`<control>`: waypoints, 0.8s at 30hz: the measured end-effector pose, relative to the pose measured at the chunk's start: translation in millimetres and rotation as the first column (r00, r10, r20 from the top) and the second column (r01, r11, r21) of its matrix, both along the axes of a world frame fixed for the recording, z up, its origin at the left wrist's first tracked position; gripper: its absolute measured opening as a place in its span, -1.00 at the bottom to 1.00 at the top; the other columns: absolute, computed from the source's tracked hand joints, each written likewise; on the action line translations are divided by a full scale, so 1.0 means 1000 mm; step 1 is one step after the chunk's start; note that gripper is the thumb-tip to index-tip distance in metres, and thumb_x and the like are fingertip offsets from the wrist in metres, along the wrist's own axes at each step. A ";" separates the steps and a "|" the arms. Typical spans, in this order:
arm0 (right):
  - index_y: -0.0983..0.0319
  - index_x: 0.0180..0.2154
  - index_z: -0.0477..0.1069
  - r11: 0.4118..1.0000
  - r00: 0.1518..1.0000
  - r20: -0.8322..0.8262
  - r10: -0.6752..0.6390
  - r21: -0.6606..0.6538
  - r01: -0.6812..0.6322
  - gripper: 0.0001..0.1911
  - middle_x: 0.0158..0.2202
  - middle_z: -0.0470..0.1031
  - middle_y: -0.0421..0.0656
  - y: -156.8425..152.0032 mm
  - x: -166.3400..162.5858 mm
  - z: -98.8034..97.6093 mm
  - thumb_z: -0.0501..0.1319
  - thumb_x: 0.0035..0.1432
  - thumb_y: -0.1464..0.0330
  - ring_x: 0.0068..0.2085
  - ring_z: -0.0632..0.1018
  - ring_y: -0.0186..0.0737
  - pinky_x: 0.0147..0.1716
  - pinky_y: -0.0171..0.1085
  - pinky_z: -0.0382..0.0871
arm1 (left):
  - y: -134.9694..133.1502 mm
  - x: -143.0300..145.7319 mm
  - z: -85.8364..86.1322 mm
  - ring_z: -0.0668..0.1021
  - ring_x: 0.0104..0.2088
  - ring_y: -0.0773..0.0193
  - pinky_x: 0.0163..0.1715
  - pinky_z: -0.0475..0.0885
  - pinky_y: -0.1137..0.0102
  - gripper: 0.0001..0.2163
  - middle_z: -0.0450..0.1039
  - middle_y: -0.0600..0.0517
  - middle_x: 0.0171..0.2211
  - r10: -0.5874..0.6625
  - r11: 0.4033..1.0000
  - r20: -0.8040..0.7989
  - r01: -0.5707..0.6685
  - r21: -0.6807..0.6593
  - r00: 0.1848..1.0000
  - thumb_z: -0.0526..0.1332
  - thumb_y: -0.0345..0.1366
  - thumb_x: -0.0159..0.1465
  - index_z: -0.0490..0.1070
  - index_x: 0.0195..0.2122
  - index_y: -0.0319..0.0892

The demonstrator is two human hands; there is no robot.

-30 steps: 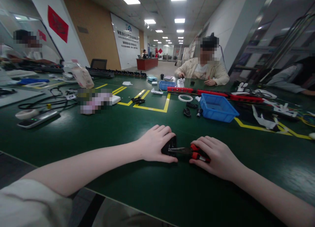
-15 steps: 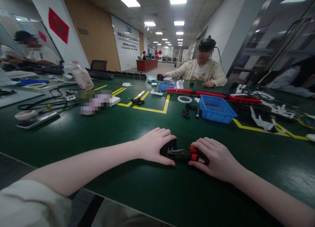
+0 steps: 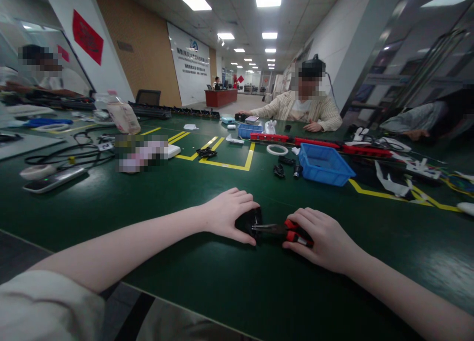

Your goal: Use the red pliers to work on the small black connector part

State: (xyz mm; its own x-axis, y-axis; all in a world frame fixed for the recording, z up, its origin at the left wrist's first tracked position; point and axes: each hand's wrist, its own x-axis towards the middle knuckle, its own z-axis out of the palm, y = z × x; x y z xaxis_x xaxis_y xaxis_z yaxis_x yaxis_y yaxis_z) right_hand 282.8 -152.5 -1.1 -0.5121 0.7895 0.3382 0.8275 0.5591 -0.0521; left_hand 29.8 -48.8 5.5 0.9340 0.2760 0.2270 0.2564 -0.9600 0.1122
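My left hand (image 3: 230, 213) is closed around a black part (image 3: 249, 221) on the green tabletop, thumb on the near side and fingers on the far side. What kind of part it is I cannot make out. In my right hand (image 3: 321, 236) are needle-nose pliers (image 3: 272, 229) with red and black handles. Their long jaws point left, and the tips reach the right side of the black part. Whether the tips pinch anything there is too small to tell.
Beyond my hands stand a blue bin (image 3: 326, 164), small black parts (image 3: 279, 170) and a white ring (image 3: 277, 149). A long red strip (image 3: 299, 141) lies farther back. At left are a phone-like device (image 3: 55, 179), cables (image 3: 74, 151) and a bottle (image 3: 124, 115). A person (image 3: 307, 104) sits opposite.
My left hand has shifted slightly left with the black part. The pliers' tips stay at its right side, and my right hand has hardly moved.
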 end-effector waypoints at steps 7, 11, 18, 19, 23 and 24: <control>0.24 -0.17 0.38 1.000 1.000 0.001 0.003 0.012 -0.003 -0.62 -0.27 0.48 -0.06 0.000 0.000 -0.002 0.16 0.12 0.09 -0.31 0.46 -0.19 -0.34 -0.19 0.36 | 0.001 0.000 0.000 0.47 -0.22 0.15 -0.22 0.25 0.33 -0.34 0.43 -0.06 -0.20 -0.012 1.000 -0.028 0.011 -0.028 1.000 0.21 0.21 0.07 0.31 0.01 -0.22; 0.24 -0.19 0.38 1.000 1.000 -0.019 0.002 -0.029 -0.003 -0.64 -0.28 0.47 -0.07 0.001 0.000 -0.001 0.17 0.12 0.10 -0.32 0.46 -0.20 -0.35 -0.20 0.36 | 0.001 0.000 -0.001 0.47 -0.21 0.15 -0.22 0.26 0.33 -0.34 0.43 -0.05 -0.19 -0.018 0.999 -0.023 0.017 -0.031 1.000 0.23 0.20 0.06 0.30 0.01 -0.22; 0.21 -0.22 0.36 0.994 0.998 -0.056 -0.017 -0.113 0.010 -0.69 -0.30 0.46 -0.10 -0.001 -0.003 0.002 0.18 0.12 0.12 -0.32 0.45 -0.21 -0.38 -0.22 0.34 | 0.001 0.000 -0.003 0.46 -0.21 0.16 -0.22 0.26 0.32 -0.31 0.41 -0.05 -0.19 -0.038 0.999 -0.005 0.038 -0.001 0.999 0.23 0.19 0.05 0.28 0.04 -0.25; 0.21 -0.22 0.35 0.992 0.998 -0.062 -0.023 -0.126 0.015 -0.70 -0.29 0.46 -0.10 -0.002 -0.004 0.002 0.18 0.12 0.13 -0.32 0.46 -0.21 -0.38 -0.22 0.34 | 0.000 0.000 -0.003 0.46 -0.21 0.16 -0.22 0.26 0.32 -0.31 0.41 -0.05 -0.19 -0.042 0.999 -0.002 0.042 0.002 0.999 0.23 0.19 0.05 0.28 0.04 -0.25; 0.20 -0.23 0.35 0.985 0.995 -0.087 -0.045 -0.169 0.030 -0.70 -0.29 0.46 -0.11 -0.004 -0.006 0.002 0.18 0.12 0.12 -0.33 0.45 -0.22 -0.38 -0.22 0.34 | 0.001 -0.001 -0.002 0.46 -0.21 0.16 -0.21 0.26 0.32 -0.33 0.42 -0.05 -0.19 -0.043 0.999 -0.010 0.042 -0.002 0.999 0.23 0.18 0.05 0.29 0.03 -0.24; 0.20 -0.22 0.35 0.985 0.995 -0.092 -0.047 -0.170 0.031 -0.70 -0.29 0.46 -0.11 -0.004 -0.006 0.002 0.18 0.12 0.12 -0.33 0.45 -0.22 -0.38 -0.22 0.34 | 0.001 -0.001 -0.002 0.46 -0.22 0.16 -0.21 0.27 0.32 -0.34 0.42 -0.05 -0.19 -0.040 0.999 -0.015 0.040 -0.001 0.999 0.23 0.18 0.05 0.30 0.02 -0.24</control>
State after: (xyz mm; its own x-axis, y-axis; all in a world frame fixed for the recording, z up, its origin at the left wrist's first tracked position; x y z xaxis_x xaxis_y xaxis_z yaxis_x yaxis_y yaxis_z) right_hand 276.8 -156.6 0.9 -0.4517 0.8580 0.2446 0.8353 0.5030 -0.2220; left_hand 29.1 -48.0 3.7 0.9475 0.2386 0.2127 0.2196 -0.9695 0.1090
